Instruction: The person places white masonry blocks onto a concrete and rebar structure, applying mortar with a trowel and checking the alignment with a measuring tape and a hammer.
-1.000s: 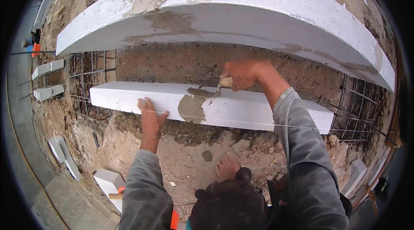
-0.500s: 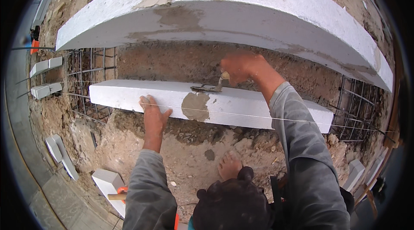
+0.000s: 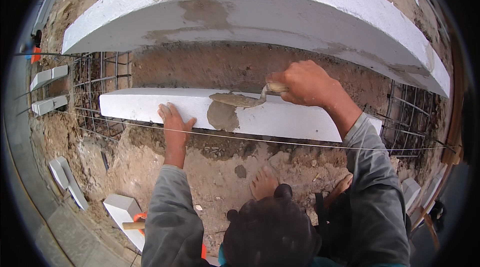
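Observation:
A low run of white blocks (image 3: 140,109) lies across the middle. My left hand (image 3: 176,126) rests on its near side with the fingers apart. My right hand (image 3: 306,84) is closed round the wooden handle of a trowel (image 3: 234,99). The trowel's mortar-smeared blade lies flat against the block's upper edge, pointing left. Just below the blade, a grey mortar patch (image 3: 223,117) covers part of the white face. A thin string line (image 3: 280,141) runs along the near side of the blocks and passes by both my forearms.
Beyond a soil trench (image 3: 190,64) stands a larger white block wall (image 3: 300,17) with mortar smears. Steel rebar cages (image 3: 102,79) (image 3: 410,112) flank the trench. At lower left, an orange-headed mallet (image 3: 134,225) lies by a white block (image 3: 120,207). A bare foot (image 3: 263,183) stands on the dirt.
My right hand has moved right and turned, swinging the trowel's handle rightward and its blade left over the mortar patch's upper edge. The string now sits nearer me. My left hand stays on the block.

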